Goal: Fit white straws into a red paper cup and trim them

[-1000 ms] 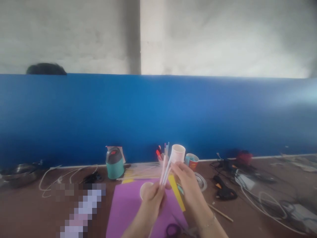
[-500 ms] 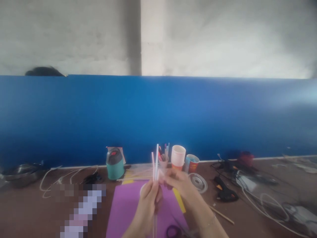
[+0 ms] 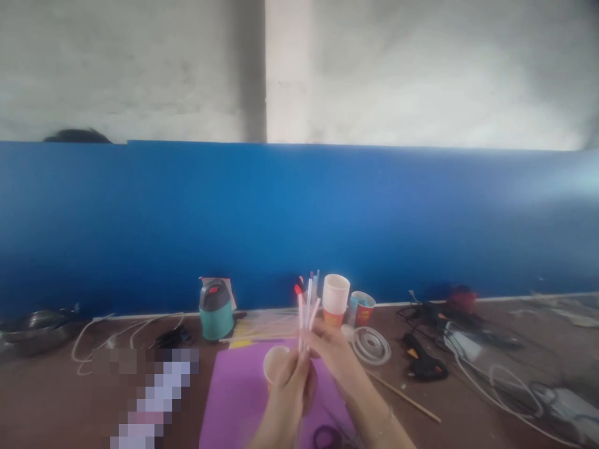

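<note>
Several pale drinking straws (image 3: 301, 312) stand upright over the middle of a purple sheet (image 3: 229, 393). My left hand (image 3: 287, 383) is closed around their lower part. Fingers of my right hand (image 3: 327, 343) pinch a straw in the same bunch, just above and to the right of the left hand. A paper cup (image 3: 275, 357) stands on the sheet, partly hidden behind my left hand. Near the bottom edge lie scissors (image 3: 327, 436) with dark handles, partly hidden by my right forearm.
Behind the hands are stacked paper cups (image 3: 336, 293), another paper cup (image 3: 364, 305) and a teal container (image 3: 216, 318). Right of the sheet lie a white coil (image 3: 371, 346), a thin wooden stick (image 3: 412, 401), a black glue gun (image 3: 423, 362) and tangled cables (image 3: 496, 380). A blue partition (image 3: 281, 218) backs the table.
Both hands have shifted slightly right with the straws. My right fingers have closed in on the bunch, and a straw there now leans right. More of the paper cup shows.
</note>
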{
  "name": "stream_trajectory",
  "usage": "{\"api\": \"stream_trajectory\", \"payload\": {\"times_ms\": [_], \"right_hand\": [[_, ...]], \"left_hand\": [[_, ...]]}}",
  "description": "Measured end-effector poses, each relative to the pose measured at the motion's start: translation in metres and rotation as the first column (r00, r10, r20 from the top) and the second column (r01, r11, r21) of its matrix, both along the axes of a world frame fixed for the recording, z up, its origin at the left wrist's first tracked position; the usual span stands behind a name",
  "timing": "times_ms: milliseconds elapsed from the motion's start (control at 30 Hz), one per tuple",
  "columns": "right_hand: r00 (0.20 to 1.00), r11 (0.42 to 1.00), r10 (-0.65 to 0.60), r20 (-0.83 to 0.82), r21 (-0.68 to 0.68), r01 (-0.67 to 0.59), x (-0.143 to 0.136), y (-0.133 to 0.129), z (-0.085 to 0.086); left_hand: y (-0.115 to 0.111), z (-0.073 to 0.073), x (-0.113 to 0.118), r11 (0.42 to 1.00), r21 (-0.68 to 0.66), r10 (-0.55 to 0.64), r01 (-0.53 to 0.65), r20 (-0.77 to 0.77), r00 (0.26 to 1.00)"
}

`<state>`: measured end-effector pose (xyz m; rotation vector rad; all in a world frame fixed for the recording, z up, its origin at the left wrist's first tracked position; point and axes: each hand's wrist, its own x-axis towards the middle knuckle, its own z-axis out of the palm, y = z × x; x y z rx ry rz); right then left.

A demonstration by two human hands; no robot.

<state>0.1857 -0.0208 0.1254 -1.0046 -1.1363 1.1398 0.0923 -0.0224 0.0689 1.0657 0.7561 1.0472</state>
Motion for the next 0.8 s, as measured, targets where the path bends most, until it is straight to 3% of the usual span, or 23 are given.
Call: {"api": "stream_trajectory", "payload": {"times_ms": [167, 333, 433, 600, 800], "right_hand": [[0.992, 0.996, -0.082, -0.096, -0.043, 0.078, 0.0, 0.001, -0.001], [0.997, 0.988, -0.02, 0.069, -0.151, 0.03, 0.005, -0.001, -0.005], [0.994, 0.982, 0.018, 0.109, -0.187, 0.003, 0.006, -0.003, -0.005], [0.992, 0.999, -0.048, -0.12, -0.031, 0.045, 0.001, -0.011, 0.01], [0.975, 0.977, -0.21, -0.074, 0.03, 0.213, 0.009, -0.011, 0.014]], "left_hand": [[-0.004, 0.001, 0.001, 0.997, 0.069, 0.041, -0.04, -0.01, 0.999], [-0.008, -0.004, 0.003, 0.99, 0.092, -0.098, 0.107, -0.101, 0.99], [-0.007, -0.007, 0.004, 0.99, 0.088, -0.104, 0.113, -0.094, 0.99], [0.001, -0.003, -0.003, 0.994, 0.11, -0.003, 0.01, -0.061, 0.998], [0.002, 0.002, -0.006, 0.993, 0.1, 0.061, -0.055, -0.058, 0.996]]}}
